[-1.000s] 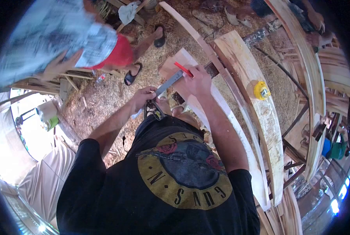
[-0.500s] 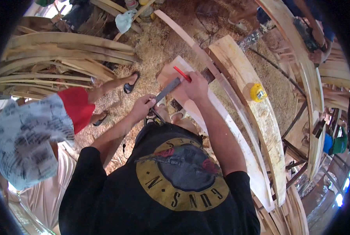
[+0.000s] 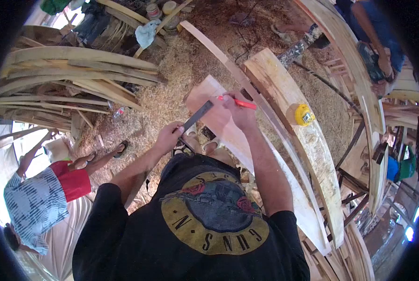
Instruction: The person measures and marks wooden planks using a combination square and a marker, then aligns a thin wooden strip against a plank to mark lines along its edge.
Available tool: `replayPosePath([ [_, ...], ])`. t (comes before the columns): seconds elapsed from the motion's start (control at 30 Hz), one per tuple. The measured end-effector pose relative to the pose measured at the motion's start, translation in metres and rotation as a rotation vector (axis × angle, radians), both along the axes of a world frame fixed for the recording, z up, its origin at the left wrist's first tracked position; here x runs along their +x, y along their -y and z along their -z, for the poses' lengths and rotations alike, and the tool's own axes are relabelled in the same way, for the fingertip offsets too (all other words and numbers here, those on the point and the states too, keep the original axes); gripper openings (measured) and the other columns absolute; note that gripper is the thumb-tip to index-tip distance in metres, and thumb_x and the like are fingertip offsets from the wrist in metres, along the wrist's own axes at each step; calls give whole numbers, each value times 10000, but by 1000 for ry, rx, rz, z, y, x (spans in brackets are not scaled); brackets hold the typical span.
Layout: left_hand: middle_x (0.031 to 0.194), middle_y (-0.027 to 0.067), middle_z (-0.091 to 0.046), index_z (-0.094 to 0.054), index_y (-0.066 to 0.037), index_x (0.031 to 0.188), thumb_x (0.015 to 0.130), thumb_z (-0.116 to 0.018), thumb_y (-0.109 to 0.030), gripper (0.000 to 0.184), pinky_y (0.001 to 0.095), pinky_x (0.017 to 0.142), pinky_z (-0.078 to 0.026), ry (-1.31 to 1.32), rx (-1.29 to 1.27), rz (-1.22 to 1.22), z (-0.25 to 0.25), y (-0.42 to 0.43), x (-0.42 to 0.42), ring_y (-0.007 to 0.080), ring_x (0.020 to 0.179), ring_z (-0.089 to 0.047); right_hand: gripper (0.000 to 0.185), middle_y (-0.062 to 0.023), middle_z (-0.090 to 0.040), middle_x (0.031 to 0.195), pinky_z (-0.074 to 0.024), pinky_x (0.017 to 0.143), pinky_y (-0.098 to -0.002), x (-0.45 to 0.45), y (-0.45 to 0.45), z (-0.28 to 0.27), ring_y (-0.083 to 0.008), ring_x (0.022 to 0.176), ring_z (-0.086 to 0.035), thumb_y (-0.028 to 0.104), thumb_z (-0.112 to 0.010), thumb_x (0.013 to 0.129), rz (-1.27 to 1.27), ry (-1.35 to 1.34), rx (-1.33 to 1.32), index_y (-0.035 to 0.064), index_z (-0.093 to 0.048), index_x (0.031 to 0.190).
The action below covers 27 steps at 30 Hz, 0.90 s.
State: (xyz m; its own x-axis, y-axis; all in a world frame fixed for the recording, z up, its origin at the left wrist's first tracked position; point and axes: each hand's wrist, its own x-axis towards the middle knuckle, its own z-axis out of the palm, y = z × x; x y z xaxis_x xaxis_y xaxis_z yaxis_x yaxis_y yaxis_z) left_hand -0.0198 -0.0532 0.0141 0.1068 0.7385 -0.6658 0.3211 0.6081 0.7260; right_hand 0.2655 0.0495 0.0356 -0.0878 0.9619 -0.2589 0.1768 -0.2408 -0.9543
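Observation:
My left hand [image 3: 170, 137] is closed on the near end of a grey metal ruler [image 3: 198, 116], which slants up to the right. At the ruler's far end, my right hand [image 3: 240, 111] pinches a red pencil or marker [image 3: 244, 104], its tip pointing left beside the ruler. Beneath my right hand lies a pale curved board [image 3: 228, 132]. A thin curved strip [image 3: 251, 89] and a thicker curved plank [image 3: 308, 143] run along its right side.
A yellow tape measure [image 3: 304, 114] rests on the thick plank. Curved timbers [image 3: 83, 57] are stacked at left. A person [image 3: 38, 201] in red shorts is at lower left. Another person [image 3: 378, 37] handles a power tool [image 3: 372, 61] at upper right. Shavings cover the floor.
The red pencil has turned from pointing up-left with its body to lying almost level, its body now to the right of my fingers. The person in red shorts has moved down and left.

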Motion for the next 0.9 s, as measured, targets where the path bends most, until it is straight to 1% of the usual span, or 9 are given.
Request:
replayPosePath([
  [0.07,837,47,-677,-609,3,1207,1060,-510,-152,235,308,724,-524,37,-32,-35,-8,-2,3,150,767,-637,165,-86,-723,905,-538,711,-338,-3,7,-2,-191,751,-657,199,-684,934,-80,177,212,58,-715,1014],
  [0.17,837,53,-682,-608,5,1217,1062,-511,-159,246,313,722,-536,1,-18,-2,-15,-4,6,152,778,-646,194,-97,-722,916,-544,709,-341,-3,9,5,-222,749,-671,169,-734,881,-153,159,300,87,-721,1056],
  [0.27,833,57,-685,-606,6,1231,1063,-514,-164,256,310,693,-543,42,-12,-31,-4,0,3,150,769,-653,224,-120,-726,938,-549,723,-342,0,9,2,-248,785,-683,151,-738,872,-206,228,264,80,-722,1084],
  [0.37,817,77,-699,-647,-7,1187,1034,-548,-159,237,336,642,-568,-13,40,-47,8,3,2,165,683,-666,208,-116,-727,937,-551,740,-327,1,9,3,-220,820,-692,126,-727,881,-188,186,331,76,-723,1083],
  [0.47,818,74,-705,-649,-9,1191,1031,-554,-165,243,335,662,-565,-7,21,-63,10,4,1,159,702,-670,181,-99,-728,934,-553,760,-310,0,10,14,-176,847,-692,103,-708,894,-125,60,292,77,-721,1072],
  [0.57,811,69,-707,-653,-13,1189,1032,-551,-168,243,329,663,-559,38,-6,-85,11,3,0,152,706,-665,164,-79,-731,937,-556,779,-300,-3,10,10,-152,868,-692,87,-690,899,-82,-32,176,83,-717,1061],
  [0.67,805,64,-708,-661,-25,1195,1034,-550,-175,247,325,664,-551,47,-15,-93,10,3,0,147,702,-659,160,-71,-736,946,-559,787,-302,-1,8,12,-148,873,-690,84,-686,896,-82,68,225,72,-714,1053],
  [0.77,808,55,-711,-668,-34,1203,1034,-551,-180,252,319,663,-544,-8,-4,-54,14,3,-2,143,698,-656,166,-61,-735,945,-560,787,-302,-2,6,6,-139,875,-688,110,-686,894,-81,166,199,68,-713,1052],
  [0.9,813,50,-716,-669,-36,1212,1033,-554,-184,259,317,663,-540,-2,3,-45,8,2,0,136,706,-657,180,-53,-732,941,-556,787,-292,-2,7,19,-130,872,-684,148,-688,894,-46,47,175,69,-714,1054],
])
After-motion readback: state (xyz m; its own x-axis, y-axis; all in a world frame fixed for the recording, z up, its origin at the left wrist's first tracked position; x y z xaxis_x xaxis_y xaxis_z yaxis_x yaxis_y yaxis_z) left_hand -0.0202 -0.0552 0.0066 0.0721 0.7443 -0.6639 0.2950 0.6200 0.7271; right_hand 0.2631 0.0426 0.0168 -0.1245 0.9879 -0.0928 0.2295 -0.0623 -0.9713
